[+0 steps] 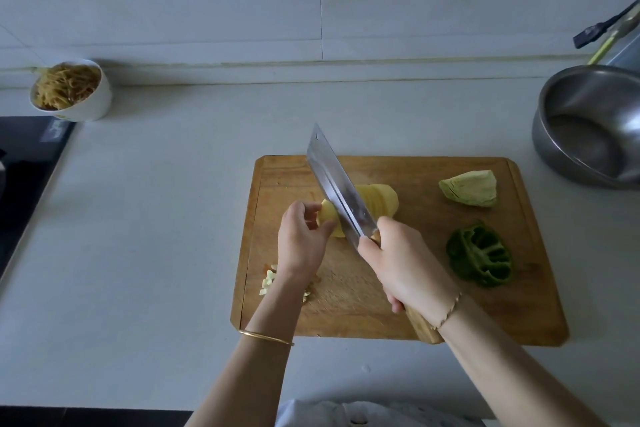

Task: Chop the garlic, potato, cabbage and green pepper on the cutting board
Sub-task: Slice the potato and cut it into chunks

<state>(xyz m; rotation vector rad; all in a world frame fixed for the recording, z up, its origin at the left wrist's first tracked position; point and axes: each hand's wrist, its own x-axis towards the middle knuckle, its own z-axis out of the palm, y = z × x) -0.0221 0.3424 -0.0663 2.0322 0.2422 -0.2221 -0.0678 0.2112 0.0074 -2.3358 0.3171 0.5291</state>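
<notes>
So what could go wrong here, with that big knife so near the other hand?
The left hand pinches the small unsliced potato end right beside the cleaver blade; a slip could nick a finger. The chopped garlic lies at the left edge of the cutting board, under the left wrist, which might brush bits onto the counter.

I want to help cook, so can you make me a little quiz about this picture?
1. True or false: the right hand grips the cleaver.
2. What does the left hand hold steady under the blade? A carrot, B potato, C onion.
3. Fill in: the small chopped pieces near the left edge of the cutting board, by the left wrist, are ____.
Key: 1 true; 2 B; 3 garlic.
</notes>
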